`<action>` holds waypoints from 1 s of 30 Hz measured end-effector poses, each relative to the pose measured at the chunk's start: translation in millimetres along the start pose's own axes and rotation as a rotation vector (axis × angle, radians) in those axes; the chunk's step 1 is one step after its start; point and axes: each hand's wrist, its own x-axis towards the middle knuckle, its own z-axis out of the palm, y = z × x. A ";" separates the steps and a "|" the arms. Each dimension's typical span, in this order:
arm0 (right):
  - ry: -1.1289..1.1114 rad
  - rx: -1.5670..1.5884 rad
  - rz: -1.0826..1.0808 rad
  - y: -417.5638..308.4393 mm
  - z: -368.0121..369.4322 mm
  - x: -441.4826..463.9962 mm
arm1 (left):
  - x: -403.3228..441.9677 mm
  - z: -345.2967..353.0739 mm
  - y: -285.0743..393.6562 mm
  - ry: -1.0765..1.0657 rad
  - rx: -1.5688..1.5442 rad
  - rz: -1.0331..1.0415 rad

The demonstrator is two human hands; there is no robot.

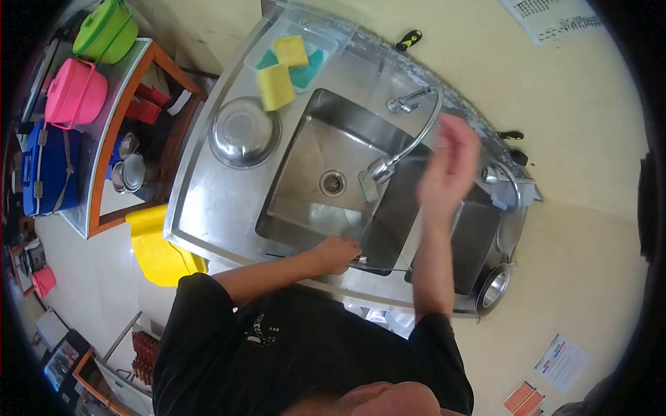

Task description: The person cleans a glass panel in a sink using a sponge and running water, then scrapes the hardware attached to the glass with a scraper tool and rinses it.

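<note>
My left hand [338,254] is closed at the front edge of the sink [277,201]. It grips what looks like a clear glass lid [378,258], with a small metal fitting showing at the fingers; most of the outline is hard to make out. Raised over the right side, my right hand [451,163] is blurred, its fingers apart and nothing visible in them. Just left of it is the curved chrome faucet [436,114], its spout head [380,170] pointing into the basin. A small pale green-and-white piece [368,187] shows beneath the spout.
An upturned steel bowl [244,132] sits on the left counter. Behind it are two yellow sponges [277,87] and a clear tray [320,62]. A second basin [468,243], a second faucet [494,173] and a steel pot [495,288] are at right. A yellow stool [156,243] stands at left.
</note>
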 end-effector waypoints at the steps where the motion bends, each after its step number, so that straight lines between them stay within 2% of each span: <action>1: 0.025 0.016 0.069 18.5 -20.6 10.2 | 3.4 -12.0 -0.9 0.005 -0.003 -0.003; 2: 0.051 0.033 0.140 44.2 -42.0 19.2 | 6.8 -25.0 -3.4 0.008 -0.005 -0.008; 4: -0.034 0.049 0.291 114.2 -79.2 32.6 | 15.8 -41.5 -13.8 0.029 -0.014 -0.003; 7: -0.371 -0.264 0.369 207.4 -100.1 30.6 | 34.9 -62.2 -33.7 0.077 -0.045 0.040; 10: -0.496 -0.327 0.434 241.7 -67.2 19.4 | 53.6 -81.9 -51.6 0.089 -0.078 0.091; 14: -0.508 -0.255 0.354 303.7 -19.6 15.6 | 75.0 -95.7 -71.8 0.107 -0.070 0.073; 18: -0.527 -0.297 0.232 338.0 3.7 8.2 | 81.2 -108.8 -79.0 0.129 -0.061 0.064; 23: -0.498 -0.348 0.215 314.1 4.8 15.6 | 80.8 -105.2 -97.1 0.197 -0.122 -0.023; 26: -0.544 -0.395 0.040 316.6 3.3 9.2 | 84.9 -93.7 -115.8 0.186 -0.155 -0.055; 29: -0.595 -0.375 0.136 317.6 3.8 2.0 | 85.0 -96.1 -123.9 0.166 -0.125 -0.063; 30: -0.615 -0.397 0.094 313.5 4.5 2.3 | 83.7 -101.2 -125.4 0.178 -0.129 -0.058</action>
